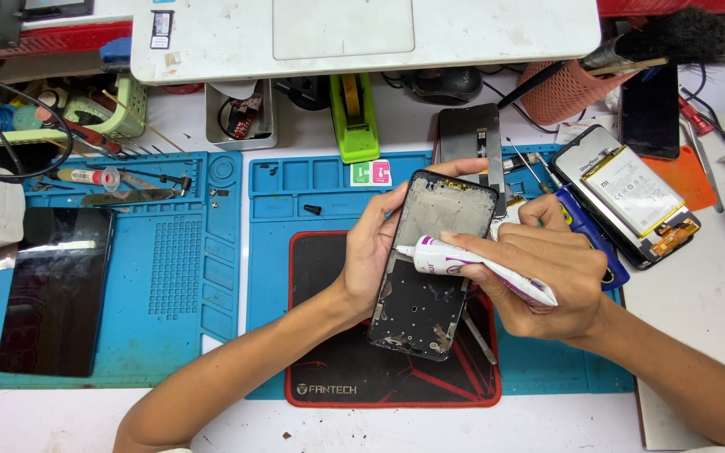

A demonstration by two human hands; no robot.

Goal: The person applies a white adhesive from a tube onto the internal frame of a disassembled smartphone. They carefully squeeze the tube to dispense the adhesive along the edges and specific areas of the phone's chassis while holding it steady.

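While the left hand [372, 252] grips the phone frame [430, 264] by its left edge, fingers wrapped round the top, the frame sits tilted just above the black-and-red mouse pad [337, 369]. Frame is black, rectangular, w/ a grey inner plate up top, a darker lower half, small holes and bits of residue near the bottom edge. Right hand [547, 273] is closed round a white glue tube [472, 267] w/ purple print, nozzle tip touching the frame's left rim approx. mid-height. Metal tool [480, 335] lies just right of the frame's lower corner. Opened phone w/ battery [631, 197] lies well right of the frame.
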